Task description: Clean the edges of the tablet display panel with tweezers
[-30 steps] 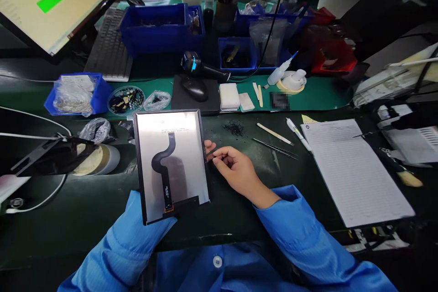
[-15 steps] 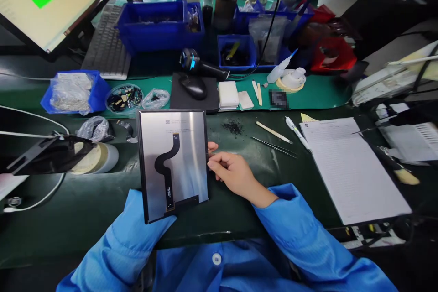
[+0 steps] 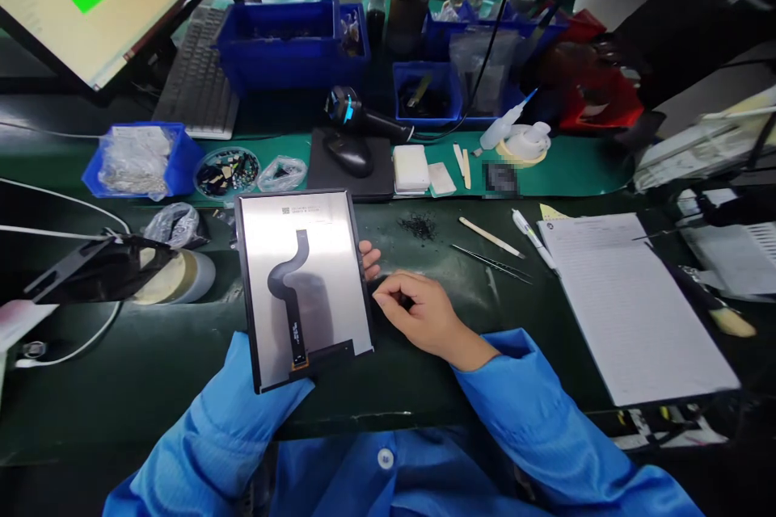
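**Panel in your left grip, right pinch closed at its edge**

Nearest you, your blue sleeves [image 3: 242,420] frame the display panel [image 3: 321,258]. It sits just left of centre in the frame, silver back up, lifted off the dark counter [image 3: 151,371]. Your left hand [image 3: 369,257] is under it. Only the fingertips show, curled over the right edge, so that grip is grasping the panel. Your right hand [image 3: 424,315] sits just beside the same edge, thumb and forefinger pinched tight. Something dark lies at the tips, but you cannot tell from here what it is.

Compared with half a second ago, your right fingers have curled in from a flatter touch on the edge. The panel's far end has also swung slightly left. Judging by that, your left hand alone is carrying the panel.

The panel's long axis runs near to far, leaning left at the top. The flex cable [image 3: 296,323] starts at the near edge and snakes toward the far, printed end.

Further out lie tweezers [image 3: 492,263], a wooden stick [image 3: 488,236], a mouse [image 3: 348,153] and a blue bin [image 3: 279,44]. The monitor [image 3: 90,8] at upper left shows a green bar.
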Motion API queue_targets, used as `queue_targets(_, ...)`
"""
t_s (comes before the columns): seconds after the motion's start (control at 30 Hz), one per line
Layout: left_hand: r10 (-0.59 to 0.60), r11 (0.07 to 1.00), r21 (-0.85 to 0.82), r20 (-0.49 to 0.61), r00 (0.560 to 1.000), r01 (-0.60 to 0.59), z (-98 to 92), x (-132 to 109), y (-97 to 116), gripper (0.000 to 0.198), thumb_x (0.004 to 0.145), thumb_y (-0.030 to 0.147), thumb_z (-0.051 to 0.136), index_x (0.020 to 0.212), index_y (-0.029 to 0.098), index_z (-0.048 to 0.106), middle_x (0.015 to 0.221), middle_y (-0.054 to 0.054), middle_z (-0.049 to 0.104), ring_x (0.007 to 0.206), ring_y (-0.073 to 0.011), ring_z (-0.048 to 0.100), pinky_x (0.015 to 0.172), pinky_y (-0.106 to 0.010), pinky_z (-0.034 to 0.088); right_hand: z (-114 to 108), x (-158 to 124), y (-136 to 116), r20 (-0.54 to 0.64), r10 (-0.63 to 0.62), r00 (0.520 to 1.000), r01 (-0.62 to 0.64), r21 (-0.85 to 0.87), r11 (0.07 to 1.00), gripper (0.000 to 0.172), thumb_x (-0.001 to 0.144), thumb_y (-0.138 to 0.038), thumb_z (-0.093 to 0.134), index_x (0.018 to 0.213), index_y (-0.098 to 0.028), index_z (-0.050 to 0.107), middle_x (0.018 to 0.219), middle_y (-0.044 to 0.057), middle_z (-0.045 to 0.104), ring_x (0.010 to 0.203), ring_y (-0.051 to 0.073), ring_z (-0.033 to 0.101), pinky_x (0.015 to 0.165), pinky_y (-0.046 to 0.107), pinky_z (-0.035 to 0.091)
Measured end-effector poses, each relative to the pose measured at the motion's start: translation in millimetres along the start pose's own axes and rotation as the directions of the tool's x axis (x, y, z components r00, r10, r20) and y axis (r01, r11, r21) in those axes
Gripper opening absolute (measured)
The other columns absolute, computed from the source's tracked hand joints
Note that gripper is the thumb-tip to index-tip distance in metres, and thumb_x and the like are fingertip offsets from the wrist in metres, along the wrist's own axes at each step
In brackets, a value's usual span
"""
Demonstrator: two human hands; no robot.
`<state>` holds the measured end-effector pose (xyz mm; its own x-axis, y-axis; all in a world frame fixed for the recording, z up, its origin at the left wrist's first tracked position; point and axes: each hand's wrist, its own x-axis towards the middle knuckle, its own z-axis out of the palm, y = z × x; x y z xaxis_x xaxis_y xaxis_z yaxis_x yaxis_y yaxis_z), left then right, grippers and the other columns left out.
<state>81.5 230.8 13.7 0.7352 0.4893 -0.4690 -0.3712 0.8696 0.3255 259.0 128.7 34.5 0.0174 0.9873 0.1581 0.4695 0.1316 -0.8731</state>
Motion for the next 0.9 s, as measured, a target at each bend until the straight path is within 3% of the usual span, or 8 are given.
queue_targets(0.2,0.102,0.995,-0.001,-0.069,0.992,-0.102,9.3,2.3,-1.9,0.064,0.100,0.035,0.037,0.160,0.016,0.030,0.150,-0.011,0.056,0.152,-0.0246,0.035,0.130,-0.046,0.022,-4.0,-1.5,-0.9,0.065,-0.083,0.994,0.078,0.066,0.995,0.012,0.092,-0.022,0.059,0.081,-0.023,0.065,0.075,0.002,0.068,0.066,0.017,0.061,0.063,0.032,0.048)
queue_targets(0.4,0.155,0.987,-0.046,0.007,0.988,-0.155,-4.7,6.5,0.9,0.071,0.097,0.052,0.042,0.155,0.012,0.039,0.151,-0.014,0.054,0.151,-0.0292,0.037,0.128,-0.048,0.027,-10.2,-2.3,-3.5,0.110,-0.122,0.986,0.099,0.194,0.976,0.011,0.088,-0.020,0.063,0.077,-0.023,0.064,0.070,0.001,0.066,0.063,0.017,0.061,0.059,0.031,0.048)
queue_targets(0.5,0.165,0.986,-0.045,0.049,0.985,-0.163,-10.0,6.3,2.2,0.069,0.096,0.051,0.045,0.156,0.016,0.039,0.151,-0.011,0.055,0.151,-0.0287,0.037,0.129,-0.047,0.026,-11.0,-1.1,-0.6,0.105,-0.066,0.992,0.047,0.174,0.984,0.014,0.089,-0.022,0.063,0.075,-0.023,0.063,0.068,0.000,0.064,0.061,0.016,0.058,0.059,0.030,0.046)
queue_targets(0.63,0.133,0.991,-0.017,0.051,0.990,-0.132,-12.4,15.6,-2.4,0.069,0.095,0.040,0.049,0.159,0.019,0.032,0.150,-0.011,0.056,0.152,-0.0283,0.036,0.129,-0.047,0.023,-4.4,2.4,10.6,-0.057,0.096,0.994,-0.097,-0.012,0.995,0.013,0.094,-0.026,0.060,0.086,-0.023,0.070,0.078,0.002,0.068,0.069,0.017,0.061,0.063,0.031,0.045)
queue_targets(0.73,0.110,0.994,0.003,0.051,0.993,-0.111,-16.2,23.0,-7.4,0.070,0.095,0.035,0.050,0.161,0.025,0.030,0.153,-0.008,0.053,0.154,-0.0271,0.032,0.128,-0.047,0.024,4.1,3.8,15.6,-0.150,0.188,0.971,-0.180,0.062,0.982,0.018,0.098,-0.031,0.056,0.100,-0.022,0.072,0.090,0.005,0.070,0.072,0.017,0.062,0.064,0.030,0.047)
queue_targets(0.9,0.086,0.994,0.061,0.128,0.988,-0.095,-34.3,22.4,-8.8,0.065,0.096,0.029,0.046,0.160,0.022,0.034,0.150,-0.008,0.056,0.154,-0.0249,0.031,0.129,-0.044,0.024,17.2,3.1,9.5,-0.091,0.160,0.983,-0.137,0.218,0.966,0.018,0.095,-0.035,0.062,0.096,-0.021,0.072,0.097,0.005,0.068,0.064,0.012,0.056,0.060,0.028,0.047)
